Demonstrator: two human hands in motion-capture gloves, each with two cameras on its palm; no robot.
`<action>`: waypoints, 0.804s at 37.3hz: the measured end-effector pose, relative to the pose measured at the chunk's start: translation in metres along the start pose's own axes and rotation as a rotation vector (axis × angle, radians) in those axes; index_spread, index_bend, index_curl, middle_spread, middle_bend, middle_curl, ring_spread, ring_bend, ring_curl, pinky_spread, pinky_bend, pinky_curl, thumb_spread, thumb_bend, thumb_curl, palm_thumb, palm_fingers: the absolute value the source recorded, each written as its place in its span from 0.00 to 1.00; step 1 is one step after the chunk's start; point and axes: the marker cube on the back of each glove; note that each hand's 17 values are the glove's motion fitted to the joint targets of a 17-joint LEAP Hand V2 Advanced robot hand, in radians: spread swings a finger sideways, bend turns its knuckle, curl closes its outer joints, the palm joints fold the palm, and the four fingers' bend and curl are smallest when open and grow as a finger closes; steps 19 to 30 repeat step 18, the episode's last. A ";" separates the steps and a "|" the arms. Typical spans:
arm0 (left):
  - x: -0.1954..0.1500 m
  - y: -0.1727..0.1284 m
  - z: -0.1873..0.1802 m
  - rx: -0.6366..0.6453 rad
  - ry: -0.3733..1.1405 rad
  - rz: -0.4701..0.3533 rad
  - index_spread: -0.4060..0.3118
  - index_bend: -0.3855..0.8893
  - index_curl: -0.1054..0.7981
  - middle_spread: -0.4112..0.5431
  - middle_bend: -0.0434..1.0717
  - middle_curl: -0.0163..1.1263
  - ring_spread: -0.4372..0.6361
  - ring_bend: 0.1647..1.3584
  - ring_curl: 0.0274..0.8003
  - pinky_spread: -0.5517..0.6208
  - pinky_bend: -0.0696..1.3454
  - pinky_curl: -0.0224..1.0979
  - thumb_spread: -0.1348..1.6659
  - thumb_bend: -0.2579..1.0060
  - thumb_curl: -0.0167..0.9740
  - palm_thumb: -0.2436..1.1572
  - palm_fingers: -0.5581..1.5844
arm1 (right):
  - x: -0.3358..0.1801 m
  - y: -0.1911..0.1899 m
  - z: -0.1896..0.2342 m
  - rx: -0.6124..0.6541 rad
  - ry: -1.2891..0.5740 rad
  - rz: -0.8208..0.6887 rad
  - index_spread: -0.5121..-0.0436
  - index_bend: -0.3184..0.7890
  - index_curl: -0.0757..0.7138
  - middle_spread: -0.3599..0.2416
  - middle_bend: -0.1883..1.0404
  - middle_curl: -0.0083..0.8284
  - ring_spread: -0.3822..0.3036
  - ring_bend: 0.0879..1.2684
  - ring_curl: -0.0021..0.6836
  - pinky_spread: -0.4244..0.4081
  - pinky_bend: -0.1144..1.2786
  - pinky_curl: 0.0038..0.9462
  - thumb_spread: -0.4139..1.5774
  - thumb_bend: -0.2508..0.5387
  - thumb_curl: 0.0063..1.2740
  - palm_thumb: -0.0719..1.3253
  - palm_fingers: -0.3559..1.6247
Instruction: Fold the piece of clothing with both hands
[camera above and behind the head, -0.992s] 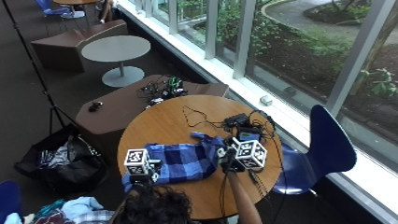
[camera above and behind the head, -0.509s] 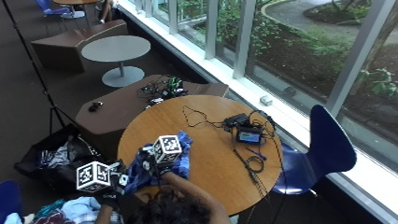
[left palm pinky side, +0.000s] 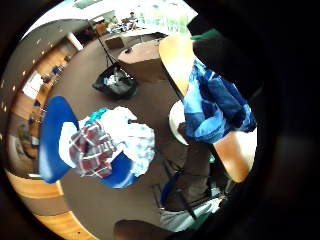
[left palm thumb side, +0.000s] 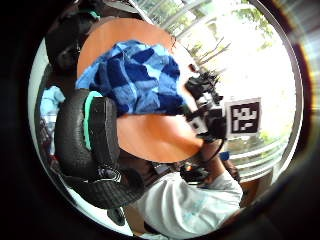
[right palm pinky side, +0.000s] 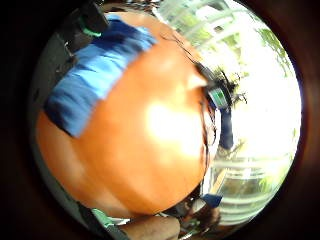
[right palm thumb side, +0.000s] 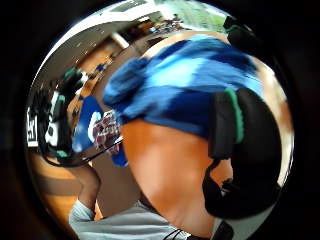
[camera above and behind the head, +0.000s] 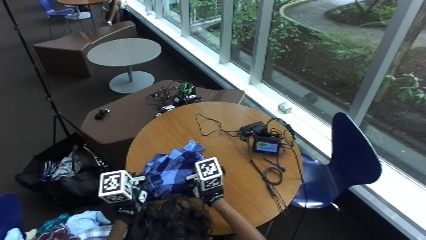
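On the near left part of the round wooden table (camera above and behind the head: 219, 135), close to its edge and just in front of the person, lies a blue checked shirt (camera above and behind the head: 172, 167), bunched up rather than flat, with one corner reaching toward the middle of the tabletop. The left hand (camera above and behind the head: 136, 196) sits at the shirt's left side by the table edge, and the right hand (camera above and behind the head: 208, 192) at its right side, the cloth between them. From above, the fingers of both hands are hidden, so whether either one pinches the cloth cannot be told there. In the left thumb side palm view a gloved finger (left palm thumb side: 87, 132) lies just beside the shirt (left palm thumb side: 132, 75) at the table rim, but whether it touches the cloth is unclear. The right thumb side palm view shows a gloved finger (right palm thumb side: 235, 130) against the shirt's dark hem (right palm thumb side: 190, 85); a grip cannot be confirmed.

Farther across the table, toward the window, rest a small screen device (camera above and behind the head: 267, 146) and a tangle of black cables (camera above and behind the head: 266, 172). A blue chair (camera above and behind the head: 349, 155) stands at the table's right side, and a black bag (camera above and behind the head: 56, 167) lies on the floor to the left.
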 end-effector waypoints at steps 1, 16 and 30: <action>0.009 -0.001 0.000 -0.001 -0.037 0.020 0.37 0.41 0.47 0.30 0.21 0.38 0.38 0.31 0.42 0.71 0.22 0.35 0.88 0.23 0.28 0.40 0.55 | 0.014 0.009 -0.004 -0.030 -0.001 0.033 0.43 0.49 0.49 0.41 0.29 0.47 0.43 0.16 0.54 0.49 0.43 0.46 0.81 0.28 0.36 0.60 0.42; 0.087 -0.001 -0.001 -0.069 -0.217 0.163 0.36 0.40 0.47 0.31 0.19 0.36 0.40 0.31 0.43 0.71 0.23 0.36 0.84 0.19 0.28 0.36 0.53 | 0.078 0.056 -0.039 -0.143 -0.026 0.225 0.28 0.45 0.52 0.43 0.31 0.45 0.53 0.07 0.41 0.75 0.28 0.36 0.94 0.28 0.27 0.39 0.26; 0.088 -0.004 0.004 -0.067 -0.218 0.170 0.36 0.40 0.47 0.31 0.19 0.36 0.40 0.32 0.42 0.71 0.23 0.36 0.84 0.19 0.28 0.36 0.53 | 0.076 0.055 -0.039 -0.139 -0.032 0.226 0.28 0.45 0.52 0.43 0.31 0.45 0.54 0.07 0.40 0.76 0.28 0.35 0.94 0.29 0.26 0.38 0.26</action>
